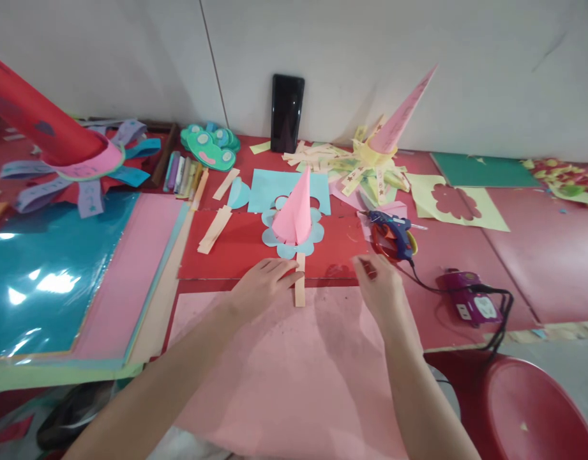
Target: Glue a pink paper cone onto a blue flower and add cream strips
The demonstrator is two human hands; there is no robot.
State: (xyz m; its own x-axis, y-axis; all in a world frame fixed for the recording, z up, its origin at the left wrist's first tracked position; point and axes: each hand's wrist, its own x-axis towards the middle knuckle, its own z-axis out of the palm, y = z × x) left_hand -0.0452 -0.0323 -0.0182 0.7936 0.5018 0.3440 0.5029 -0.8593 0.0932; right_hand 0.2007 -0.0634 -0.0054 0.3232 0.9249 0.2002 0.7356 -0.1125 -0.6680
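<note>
A pink paper cone [294, 211] stands upright on a light blue flower-shaped paper base [273, 237], on a red sheet [226, 249]. A tan paper strip [300, 281] runs from under the base toward me. My left hand [261, 285] lies flat with its fingers stretched out, the fingertips touching that strip. My right hand [377, 281] hovers to the right of the strip, fingers loosely apart and holding nothing, just below a blue glue gun [394, 231].
A pink sheet [294, 377] lies in front of me; teal and pink sheets [59, 275] lie at left. More tan strips [216, 229], a second cone hat [394, 128], a red cone hat [39, 128], a phone [286, 114], a purple power strip [468, 303] and a red stool [528, 409] are around.
</note>
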